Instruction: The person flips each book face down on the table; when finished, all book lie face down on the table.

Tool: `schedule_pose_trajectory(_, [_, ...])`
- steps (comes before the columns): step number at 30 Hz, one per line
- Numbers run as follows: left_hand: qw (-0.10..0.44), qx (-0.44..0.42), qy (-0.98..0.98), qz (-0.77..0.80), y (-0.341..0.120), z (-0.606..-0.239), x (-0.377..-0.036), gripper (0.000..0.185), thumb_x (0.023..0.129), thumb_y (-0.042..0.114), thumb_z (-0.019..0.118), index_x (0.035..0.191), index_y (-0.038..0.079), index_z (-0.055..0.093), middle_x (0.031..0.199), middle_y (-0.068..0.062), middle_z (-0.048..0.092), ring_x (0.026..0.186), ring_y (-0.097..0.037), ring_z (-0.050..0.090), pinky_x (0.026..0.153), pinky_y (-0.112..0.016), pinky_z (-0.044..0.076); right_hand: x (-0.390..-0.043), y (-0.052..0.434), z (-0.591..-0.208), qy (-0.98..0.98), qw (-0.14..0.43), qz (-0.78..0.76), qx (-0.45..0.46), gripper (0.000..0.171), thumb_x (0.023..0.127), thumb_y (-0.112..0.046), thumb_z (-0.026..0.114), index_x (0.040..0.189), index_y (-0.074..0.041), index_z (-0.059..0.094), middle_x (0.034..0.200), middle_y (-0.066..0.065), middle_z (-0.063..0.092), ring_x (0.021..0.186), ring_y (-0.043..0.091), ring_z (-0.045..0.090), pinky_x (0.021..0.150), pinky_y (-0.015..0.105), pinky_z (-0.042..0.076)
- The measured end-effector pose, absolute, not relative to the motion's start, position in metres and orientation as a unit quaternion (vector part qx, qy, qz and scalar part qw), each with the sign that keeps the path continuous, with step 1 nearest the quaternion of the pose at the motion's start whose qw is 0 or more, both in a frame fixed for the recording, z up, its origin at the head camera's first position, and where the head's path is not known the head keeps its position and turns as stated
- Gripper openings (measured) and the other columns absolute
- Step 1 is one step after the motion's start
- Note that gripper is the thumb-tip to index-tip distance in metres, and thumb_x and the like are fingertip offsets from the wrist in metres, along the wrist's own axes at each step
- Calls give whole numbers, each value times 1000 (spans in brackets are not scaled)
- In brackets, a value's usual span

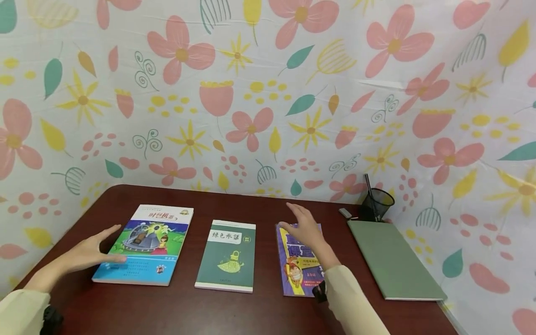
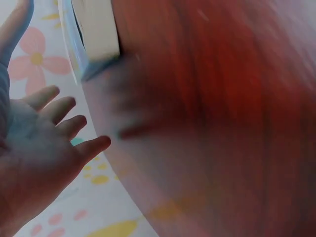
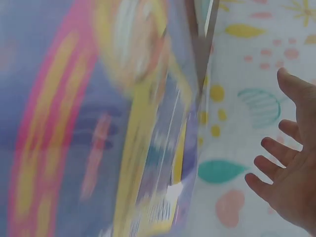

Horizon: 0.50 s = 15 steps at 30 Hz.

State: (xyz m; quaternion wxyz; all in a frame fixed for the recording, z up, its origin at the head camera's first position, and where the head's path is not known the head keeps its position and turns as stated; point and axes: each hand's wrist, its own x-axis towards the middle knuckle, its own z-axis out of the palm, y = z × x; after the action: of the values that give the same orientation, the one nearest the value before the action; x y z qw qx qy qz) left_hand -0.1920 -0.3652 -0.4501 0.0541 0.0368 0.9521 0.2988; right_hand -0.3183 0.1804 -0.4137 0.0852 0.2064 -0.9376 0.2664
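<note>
- Loosely spread, empty left hand (image 1: pixel 87 253) by thick blue-and-white paperback (image 1: pixel 148 246), near the left edge of the desk (image 1: pixel 138 309): outward nudge could overhang it.
- Relaxed, empty right hand (image 1: pixel 307 228) above purple-and-yellow paperback (image 1: pixel 296 267), toward the right edge: lopsided grip could skew it.

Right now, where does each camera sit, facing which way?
Head: on the head, facing forward and down at the dark red table; left hand, right hand and pale sleeves show.
Left wrist: on that wrist, facing the table and a thick cream-edged book; left hand shows.
Right wrist: on that wrist, facing a blurred purple book; right hand shows.
All three share the white floral backdrop.
</note>
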Motion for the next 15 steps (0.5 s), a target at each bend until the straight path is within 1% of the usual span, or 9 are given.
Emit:
schedule_pose_trajectory(1, [65, 43, 951, 299, -369, -450, -191, 103, 82, 43, 72, 148, -13, 18, 142, -46, 25, 122, -61, 34, 88, -75, 40, -320, 175, -415, -935, 80, 275, 210, 70, 91, -34, 68, 149, -9, 38, 152, 21, 39, 141, 42, 34, 111, 60, 36])
schedule_pose_trajectory(4, [104, 59, 945, 305, -381, -452, -189, 100, 83, 40, 72, 146, -18, 18, 142, -51, 19, 124, -68, 27, 87, -77, 37, -325, 155, -418, -926, 65, 301, 217, 68, 92, -35, 67, 149, -10, 39, 151, 19, 42, 140, 41, 37, 111, 59, 37])
schedule_pose_trajectory(7, [136, 76, 935, 318, -391, -455, -187, 96, 84, 37, 72, 143, -20, 22, 142, -53, 13, 125, -73, 17, 88, -81, 31, -328, 134, -421, -919, 47, 328, 212, 67, 92, -37, 66, 149, -13, 40, 149, 15, 46, 138, 36, 42, 110, 55, 39])
schedule_pose_trajectory(9, [143, 89, 929, 330, -398, -458, -184, 92, 85, 33, 71, 143, -20, 24, 143, -52, 10, 125, -75, 11, 87, -83, 26, -330, 119, -422, -912, 39, 346, 217, 65, 93, -36, 65, 149, -12, 40, 145, 15, 49, 135, 35, 46, 109, 53, 41])
schedule_pose_trajectory(11, [151, 96, 922, 343, -402, -461, -181, 93, 85, 32, 72, 144, -19, 23, 144, -51, 7, 126, -75, 6, 87, -85, 21, -332, 105, -424, -903, 31, 366, 223, 64, 94, -34, 64, 148, -10, 41, 143, 16, 52, 132, 35, 49, 107, 52, 43])
schedule_pose_trajectory(12, [155, 97, 919, 348, -403, -463, -179, 92, 85, 31, 72, 145, -18, 21, 151, -44, 3, 134, -69, -4, 87, -85, 20, -333, 98, -426, -899, 25, 374, 225, 63, 95, -34, 63, 148, -10, 41, 142, 16, 52, 130, 35, 50, 106, 51, 45])
schedule_pose_trajectory(15, [158, 104, 911, 366, -404, -468, -175, 96, 85, 29, 73, 146, -17, 16, 152, -44, -3, 134, -67, -15, 85, -87, 14, -334, 80, -431, -889, -2, 396, 229, 60, 96, -31, 62, 148, -8, 41, 141, 17, 52, 126, 35, 54, 101, 49, 49])
